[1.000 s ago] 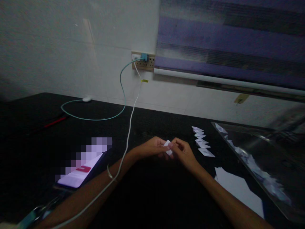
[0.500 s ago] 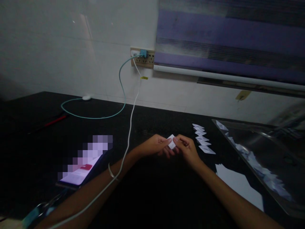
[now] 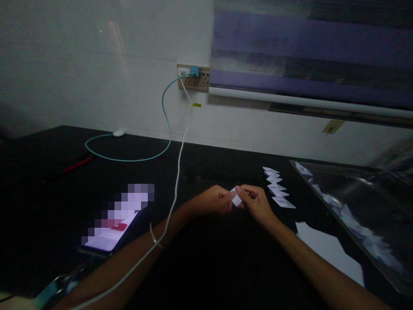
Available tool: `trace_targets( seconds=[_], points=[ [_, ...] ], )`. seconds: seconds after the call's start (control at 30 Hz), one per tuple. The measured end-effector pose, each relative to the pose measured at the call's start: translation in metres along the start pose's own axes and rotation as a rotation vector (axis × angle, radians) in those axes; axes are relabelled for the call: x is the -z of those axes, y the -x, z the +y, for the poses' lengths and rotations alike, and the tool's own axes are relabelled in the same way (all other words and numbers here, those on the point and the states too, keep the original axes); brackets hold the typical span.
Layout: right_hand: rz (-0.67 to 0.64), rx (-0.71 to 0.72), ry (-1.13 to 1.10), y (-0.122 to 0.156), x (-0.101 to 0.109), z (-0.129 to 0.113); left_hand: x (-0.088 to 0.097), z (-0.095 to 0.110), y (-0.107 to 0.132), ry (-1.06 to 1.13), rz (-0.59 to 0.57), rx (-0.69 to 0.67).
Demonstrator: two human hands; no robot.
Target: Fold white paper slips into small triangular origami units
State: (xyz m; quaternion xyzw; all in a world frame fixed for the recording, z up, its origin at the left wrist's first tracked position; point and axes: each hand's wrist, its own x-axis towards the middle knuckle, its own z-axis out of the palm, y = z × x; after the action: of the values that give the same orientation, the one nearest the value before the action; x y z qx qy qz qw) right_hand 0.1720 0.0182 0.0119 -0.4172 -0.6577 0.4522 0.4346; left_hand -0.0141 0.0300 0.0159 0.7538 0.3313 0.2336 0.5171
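Observation:
A small folded piece of white paper (image 3: 237, 199) is held above the dark counter, pinched from both sides. My left hand (image 3: 215, 199) grips its left edge, the thumb pressed on the face. On the other side my right hand (image 3: 254, 200) holds the upper right part between thumb and curled fingers. The fingers behind the paper are mostly hidden. To the right of my right hand lies a row of several folded white paper pieces (image 3: 280, 190). Nearer to me, beside my right forearm, is a stack of white paper sheets (image 3: 332, 252).
A metal sink (image 3: 380, 206) with more folded papers along its left rim is at the right. A lit phone (image 3: 112, 230) lies at the left. The white cable (image 3: 177, 172) crosses over my left forearm; a teal cable (image 3: 138, 160) loops behind on the counter (image 3: 200, 267).
The folded paper has turned and tilted between my fingers. My left fingers have curled in closer behind it, and my right thumb has shifted toward its top edge. The view has moved slightly.

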Motion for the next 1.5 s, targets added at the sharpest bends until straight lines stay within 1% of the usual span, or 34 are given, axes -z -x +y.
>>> trace_targets(
  seconds=[0.1, 0.17, 0.23, 0.33, 0.47, 0.57, 0.63, 0.7, 0.73, 0.83, 0.9, 0.93, 1.0, 1.1, 1.17, 1.3, 1.4, 1.43, 1.5],
  points=[
    [0.016, 0.006, 0.042, 0.001, 0.001, 0.0, 0.0, -0.003, -0.002, 0.122, 0.037, -0.036],
    [0.024, -0.006, 0.03, 0.0, 0.0, 0.001, 0.001, -0.004, -0.003, 0.227, 0.049, -0.028],
    [0.013, -0.028, -0.007, -0.001, -0.001, 0.001, 0.001, -0.004, -0.003, 0.283, 0.051, -0.005],
    [-0.023, -0.059, -0.08, -0.002, -0.002, 0.002, 0.0, -0.003, -0.004, 0.27, 0.089, -0.001],
    [-0.055, -0.082, -0.108, -0.001, -0.002, 0.0, -0.005, -0.002, -0.003, 0.147, 0.164, -0.021],
    [-0.028, -0.099, -0.07, 0.0, -0.003, -0.002, -0.007, -0.001, -0.002, 0.07, 0.192, -0.023],
    [-0.003, -0.099, -0.058, 0.0, -0.003, -0.003, -0.007, 0.0, -0.002, 0.124, 0.207, 0.005],
    [0.011, -0.086, -0.06, 0.0, -0.003, -0.002, -0.006, 0.0, -0.001, 0.259, 0.199, 0.018],
    [0.02, -0.079, -0.064, -0.001, -0.003, -0.002, -0.006, -0.001, -0.001, 0.323, 0.18, 0.003],
    [0.054, -0.074, -0.078, -0.003, -0.002, 0.001, -0.003, -0.005, -0.001, 0.402, 0.113, -0.128],
    [0.056, -0.097, -0.109, -0.003, -0.002, 0.002, -0.002, -0.01, -0.003, 0.382, 0.137, -0.214],
    [0.051, -0.107, -0.133, -0.004, -0.002, 0.003, -0.002, -0.011, -0.004, 0.367, 0.166, -0.235],
    [0.053, -0.11, -0.19, -0.004, -0.003, 0.004, -0.001, -0.014, -0.005, 0.337, 0.214, -0.216],
    [0.072, -0.081, -0.243, -0.004, -0.004, 0.004, -0.001, -0.014, -0.005, 0.304, 0.233, -0.125],
    [0.076, -0.074, -0.243, -0.003, -0.003, 0.004, 0.0, -0.013, -0.005, 0.297, 0.248, -0.093],
    [0.064, -0.05, -0.257, -0.001, -0.001, 0.002, 0.004, -0.007, -0.003, 0.276, 0.295, -0.14],
    [0.007, -0.002, -0.269, 0.002, 0.0, 0.0, 0.007, -0.003, -0.002, 0.252, 0.333, -0.166],
    [-0.008, 0.012, -0.257, 0.002, 0.0, -0.001, 0.008, -0.002, -0.002, 0.244, 0.346, -0.165],
    [0.004, 0.022, -0.205, 0.002, 0.001, -0.003, 0.009, -0.001, -0.002, 0.234, 0.363, -0.156]
  ],
)
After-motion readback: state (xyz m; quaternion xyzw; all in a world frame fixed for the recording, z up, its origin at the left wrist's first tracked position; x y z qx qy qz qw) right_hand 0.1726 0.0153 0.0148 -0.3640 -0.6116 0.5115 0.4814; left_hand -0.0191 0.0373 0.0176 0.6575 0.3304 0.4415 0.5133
